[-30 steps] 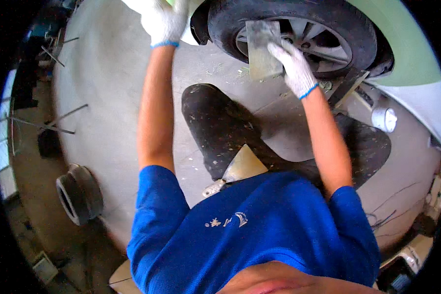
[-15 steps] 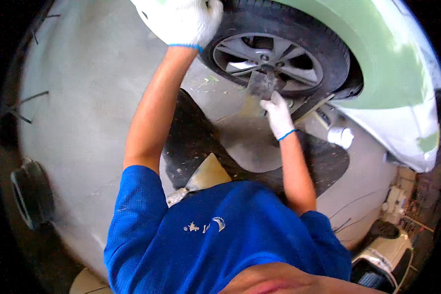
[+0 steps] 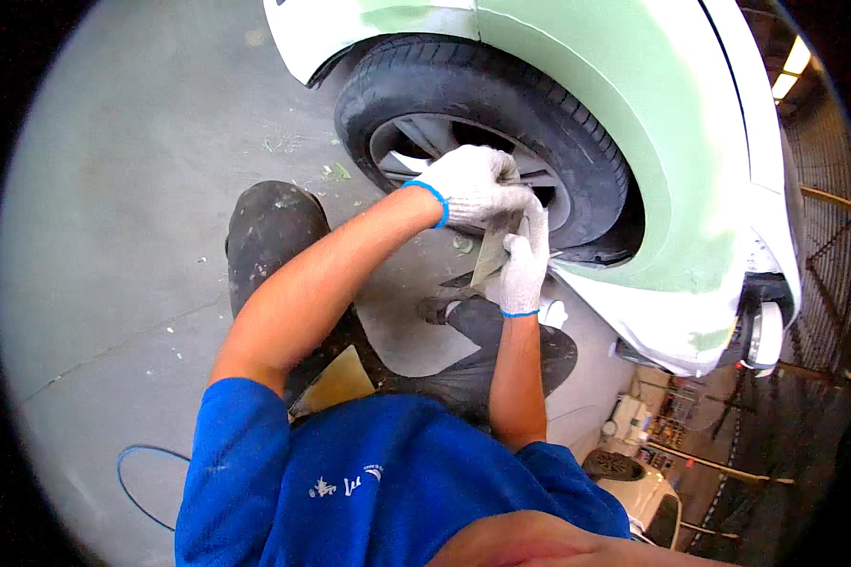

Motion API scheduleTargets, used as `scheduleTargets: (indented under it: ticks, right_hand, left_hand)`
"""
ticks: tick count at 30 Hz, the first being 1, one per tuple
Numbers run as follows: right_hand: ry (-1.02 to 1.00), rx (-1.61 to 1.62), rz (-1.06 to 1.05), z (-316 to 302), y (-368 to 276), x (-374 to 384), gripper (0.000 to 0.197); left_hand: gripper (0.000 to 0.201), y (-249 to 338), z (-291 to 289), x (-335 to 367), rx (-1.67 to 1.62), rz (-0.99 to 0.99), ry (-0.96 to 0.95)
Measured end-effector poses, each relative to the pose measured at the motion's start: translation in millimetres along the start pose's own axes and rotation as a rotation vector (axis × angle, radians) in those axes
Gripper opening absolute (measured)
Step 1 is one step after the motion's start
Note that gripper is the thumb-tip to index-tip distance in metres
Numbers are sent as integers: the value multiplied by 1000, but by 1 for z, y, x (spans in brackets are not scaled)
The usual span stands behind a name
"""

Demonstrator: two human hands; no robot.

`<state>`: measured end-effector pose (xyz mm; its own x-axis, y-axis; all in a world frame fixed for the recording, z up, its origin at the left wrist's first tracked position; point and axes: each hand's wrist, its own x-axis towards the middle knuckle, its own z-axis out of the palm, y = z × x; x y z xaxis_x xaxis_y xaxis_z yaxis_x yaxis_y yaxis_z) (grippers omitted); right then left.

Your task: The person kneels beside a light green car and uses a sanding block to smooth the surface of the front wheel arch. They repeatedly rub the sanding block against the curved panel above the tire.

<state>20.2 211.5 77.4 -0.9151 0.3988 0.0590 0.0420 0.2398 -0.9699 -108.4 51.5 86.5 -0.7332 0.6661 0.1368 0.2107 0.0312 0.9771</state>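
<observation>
Both my hands wear white knitted gloves with blue cuffs and meet in front of the car wheel (image 3: 416, 90). My left hand (image 3: 473, 184) is closed, fingers curled at the top of a thin grey-beige plate; what its fingertips hold is hidden. My right hand (image 3: 525, 265) grips this flat plate (image 3: 494, 248) from the right side, thumb up along it. Behind the hands is a silver spoked rim, partly covered by them. Around the tyre curves a white fender with light green patches (image 3: 671, 142). A yellowish triangular blade (image 3: 336, 386) rests against my waist.
My bent legs in dark, spotted trousers (image 3: 274, 236) flank the grey floor (image 3: 113, 283). Green scraps (image 3: 336, 171) lie by the tyre. A white object (image 3: 553, 313) sits beside my right knee. A blue hose (image 3: 142, 449) curves at lower left; another vehicle (image 3: 648, 496) stands at lower right.
My left hand has come down from the fender above the tyre to meet my right hand at the plate. The view has shifted, showing more of the fender and both knees.
</observation>
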Motion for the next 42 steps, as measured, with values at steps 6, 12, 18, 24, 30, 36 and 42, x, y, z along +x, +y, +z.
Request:
scheduleTargets:
  ticks: [6,12,18,24,30,36,42]
  right_hand:
    - [-128,-486,-82,37,-51,18,83]
    - [-131,-946,-390,64,-83,35,86]
    - [-80,-859,-643,97,-145,72,44]
    - [-150,-1045,-882,147,-216,122,35]
    - [-362,-1761,-949,146,-251,221,35]
    - [-413,-1879,-934,167,-253,215,36]
    - [-322,-1815,-716,199,-229,154,37]
  left_hand:
    - [28,-1,-7,-3,33,105,295]
    - [35,22,-36,-4,-178,16,327]
    - [32,20,-50,4,-995,126,537]
    - [16,-21,-67,42,-1210,-116,759]
    - [13,-41,-52,67,-1174,119,771]
    - [54,-13,-70,43,-1684,74,700]
    - [75,-17,-66,50,-1657,19,568]
